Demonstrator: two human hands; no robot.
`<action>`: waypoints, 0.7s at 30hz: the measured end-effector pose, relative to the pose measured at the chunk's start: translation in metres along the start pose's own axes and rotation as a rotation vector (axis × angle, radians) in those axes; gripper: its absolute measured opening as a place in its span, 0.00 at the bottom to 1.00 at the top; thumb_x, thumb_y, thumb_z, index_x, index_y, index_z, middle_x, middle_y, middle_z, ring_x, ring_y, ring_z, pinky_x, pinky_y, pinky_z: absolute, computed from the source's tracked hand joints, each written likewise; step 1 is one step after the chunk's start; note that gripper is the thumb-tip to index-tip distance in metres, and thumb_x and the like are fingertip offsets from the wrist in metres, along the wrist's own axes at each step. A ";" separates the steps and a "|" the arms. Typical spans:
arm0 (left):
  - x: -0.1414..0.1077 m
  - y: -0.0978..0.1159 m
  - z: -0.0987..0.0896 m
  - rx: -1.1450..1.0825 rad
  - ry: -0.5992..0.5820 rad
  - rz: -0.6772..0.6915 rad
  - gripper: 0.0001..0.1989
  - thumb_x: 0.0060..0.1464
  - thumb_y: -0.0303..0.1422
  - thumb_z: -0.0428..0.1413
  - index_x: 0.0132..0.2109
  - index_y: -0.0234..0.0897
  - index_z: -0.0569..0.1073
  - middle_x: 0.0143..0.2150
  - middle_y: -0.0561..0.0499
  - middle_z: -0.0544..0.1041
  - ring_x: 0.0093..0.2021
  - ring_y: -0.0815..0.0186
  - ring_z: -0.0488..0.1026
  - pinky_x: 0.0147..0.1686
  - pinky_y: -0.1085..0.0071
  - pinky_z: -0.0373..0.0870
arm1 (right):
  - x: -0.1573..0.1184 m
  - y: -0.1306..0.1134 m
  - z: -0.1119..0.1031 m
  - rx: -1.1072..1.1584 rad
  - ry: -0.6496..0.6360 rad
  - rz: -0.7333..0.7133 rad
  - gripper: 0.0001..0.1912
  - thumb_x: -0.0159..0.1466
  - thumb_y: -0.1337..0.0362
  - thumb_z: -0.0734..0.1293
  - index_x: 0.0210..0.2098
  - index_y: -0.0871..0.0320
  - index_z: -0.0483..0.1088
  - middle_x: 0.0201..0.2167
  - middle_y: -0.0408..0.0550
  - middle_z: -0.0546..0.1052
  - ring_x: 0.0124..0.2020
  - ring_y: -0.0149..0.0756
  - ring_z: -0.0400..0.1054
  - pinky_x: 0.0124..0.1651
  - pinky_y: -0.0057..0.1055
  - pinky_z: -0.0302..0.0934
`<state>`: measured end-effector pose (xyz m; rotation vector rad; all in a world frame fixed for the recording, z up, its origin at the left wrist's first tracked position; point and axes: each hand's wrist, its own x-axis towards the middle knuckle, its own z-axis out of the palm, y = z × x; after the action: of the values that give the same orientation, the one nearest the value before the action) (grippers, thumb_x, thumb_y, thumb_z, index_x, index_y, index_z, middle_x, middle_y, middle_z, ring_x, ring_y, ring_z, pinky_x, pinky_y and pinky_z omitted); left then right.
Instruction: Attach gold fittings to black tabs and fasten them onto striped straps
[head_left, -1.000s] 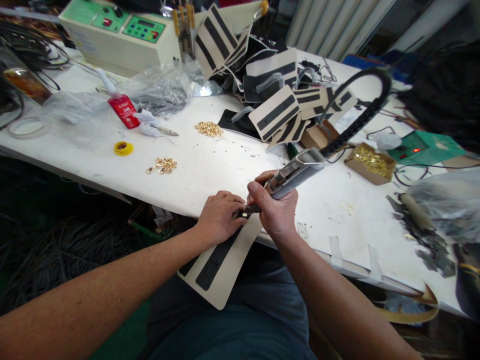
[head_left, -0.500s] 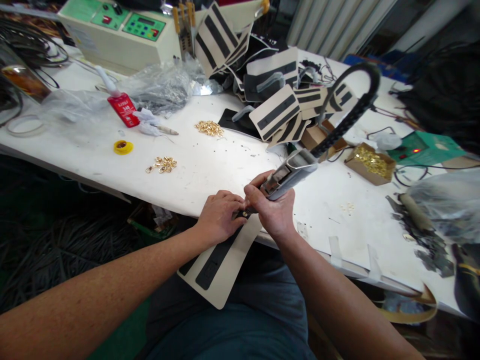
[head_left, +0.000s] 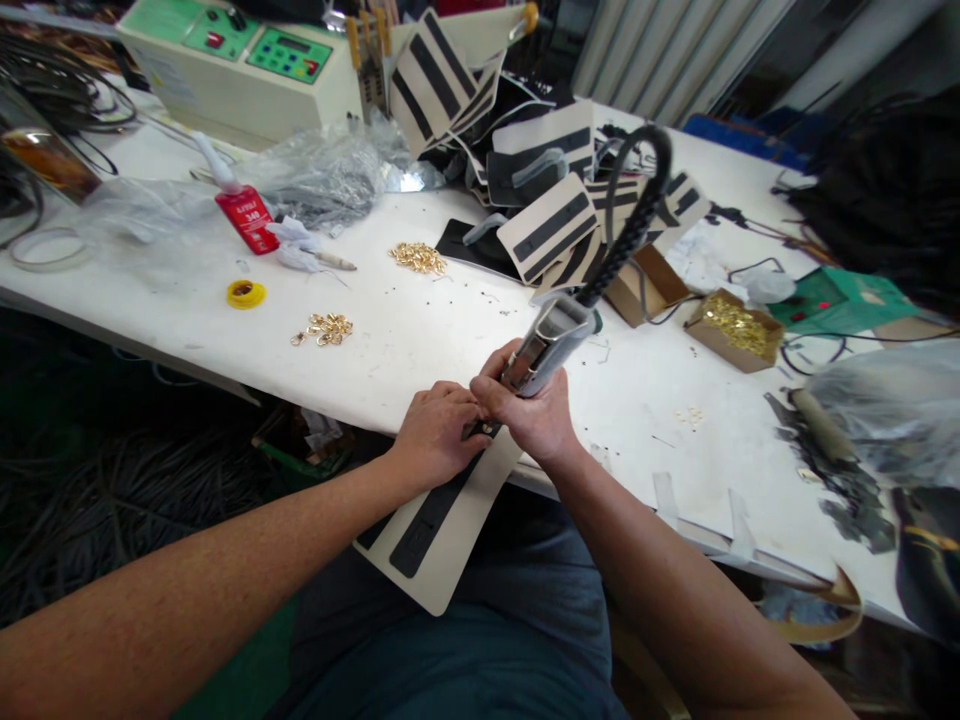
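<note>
My left hand point(head_left: 441, 430) grips the upper end of a beige panel with black strips point(head_left: 466, 545), which slants down over my lap at the table's front edge. A small shiny metal piece point(head_left: 488, 427) shows on the black strip between my hands. Close beside it, my right hand point(head_left: 534, 405) is wrapped round a grey, metal-looking tool point(head_left: 553, 340) tilted up to the right. A black braided loop point(head_left: 637, 215) rises from the tool's top. My fingers hide its lower end.
Gold clasps point(head_left: 324, 328) lie in a small pile, with more gold pieces point(head_left: 417, 257) behind. A red bottle point(head_left: 249, 218) and yellow cap point(head_left: 246, 294) are at left. Striped panels point(head_left: 551, 225) are heaped at the back. A cardboard box of gold parts point(head_left: 739, 328) stands at right.
The grey tool and its loop have swung left and sit more upright. My right hand has moved slightly left; my left hand and the panel are almost still.
</note>
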<state>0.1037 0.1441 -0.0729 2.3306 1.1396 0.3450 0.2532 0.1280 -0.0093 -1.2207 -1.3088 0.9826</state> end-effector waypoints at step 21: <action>-0.003 0.002 -0.003 -0.067 0.002 0.003 0.12 0.58 0.37 0.65 0.49 0.48 0.83 0.54 0.53 0.83 0.61 0.53 0.70 0.63 0.51 0.66 | -0.023 0.026 0.001 0.109 0.244 -0.157 0.16 0.63 0.53 0.74 0.29 0.53 0.65 0.22 0.38 0.70 0.22 0.31 0.64 0.26 0.31 0.62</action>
<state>0.1019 0.1417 -0.0691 2.2742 1.1086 0.3815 0.2541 0.1096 -0.0384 -1.0987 -1.1253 0.7568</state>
